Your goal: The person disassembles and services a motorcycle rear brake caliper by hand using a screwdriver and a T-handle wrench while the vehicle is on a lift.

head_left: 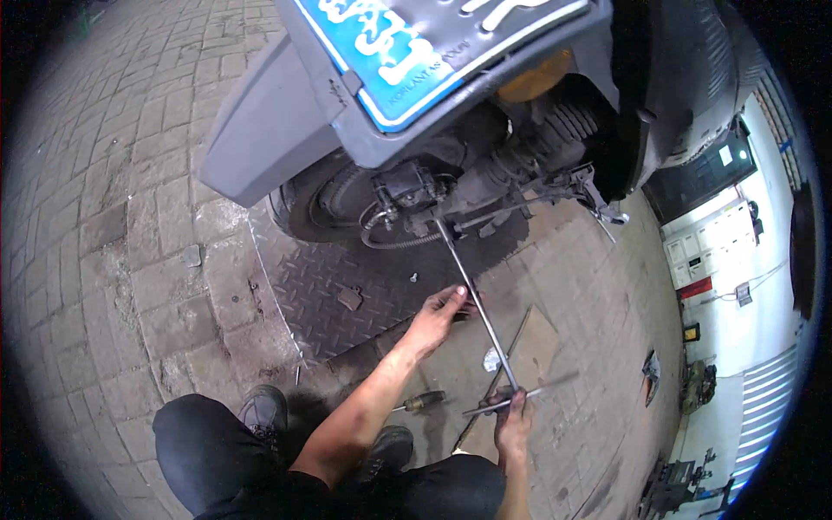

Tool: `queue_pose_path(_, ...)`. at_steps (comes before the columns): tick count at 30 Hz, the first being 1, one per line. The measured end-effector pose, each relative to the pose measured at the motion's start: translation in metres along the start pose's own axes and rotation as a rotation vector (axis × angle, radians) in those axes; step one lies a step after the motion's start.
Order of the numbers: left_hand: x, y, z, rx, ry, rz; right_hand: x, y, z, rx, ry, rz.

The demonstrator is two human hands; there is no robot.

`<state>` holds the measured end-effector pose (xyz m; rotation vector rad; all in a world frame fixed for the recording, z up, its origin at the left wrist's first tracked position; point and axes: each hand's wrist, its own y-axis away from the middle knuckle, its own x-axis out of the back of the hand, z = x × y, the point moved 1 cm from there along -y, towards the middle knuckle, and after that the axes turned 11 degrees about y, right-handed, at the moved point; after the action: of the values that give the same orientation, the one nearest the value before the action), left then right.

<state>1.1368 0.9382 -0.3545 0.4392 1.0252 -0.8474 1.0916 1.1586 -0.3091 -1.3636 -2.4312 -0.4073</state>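
A long T-handle wrench (487, 327) slants from my right hand up to the brake caliper (407, 185) by the vehicle's wheel (325, 204). Its far tip meets the dark metal parts just under the caliper; the exact contact is too dark to make out. My right hand (513, 418) is closed around the crossbar where it joins the shaft. Partway up, my left hand (442, 318) has its thumb and curled fingers at the shaft, the fingertips partly hidden. A ribbed hose (399, 244) loops below the caliper.
A license plate (425, 65) and grey fender (260, 121) overhang the wheel. On the patterned metal plate (321, 316) lie a brake pad (350, 297) and a small bolt (413, 277). A screwdriver (425, 400) rests near my shoe (390, 446); a flat board (530, 347) lies under the wrench.
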Motion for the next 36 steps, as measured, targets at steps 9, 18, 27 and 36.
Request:
queue_pose_path(9,0.035,0.031,0.014,-0.064,-0.108,0.147,-0.022,0.015,0.023,0.485,0.641,-0.087)
queue_pose_path(18,0.032,0.035,0.034,-0.105,-0.193,0.134,-0.049,0.024,0.029,0.532,0.617,0.067)
queue_pose_path(27,0.028,0.043,0.026,-0.073,-0.148,0.179,-0.05,0.034,0.051,0.513,0.48,0.2)
queue_pose_path(36,0.036,0.039,0.028,-0.055,-0.173,0.181,-0.057,0.034,0.043,0.361,0.46,0.234)
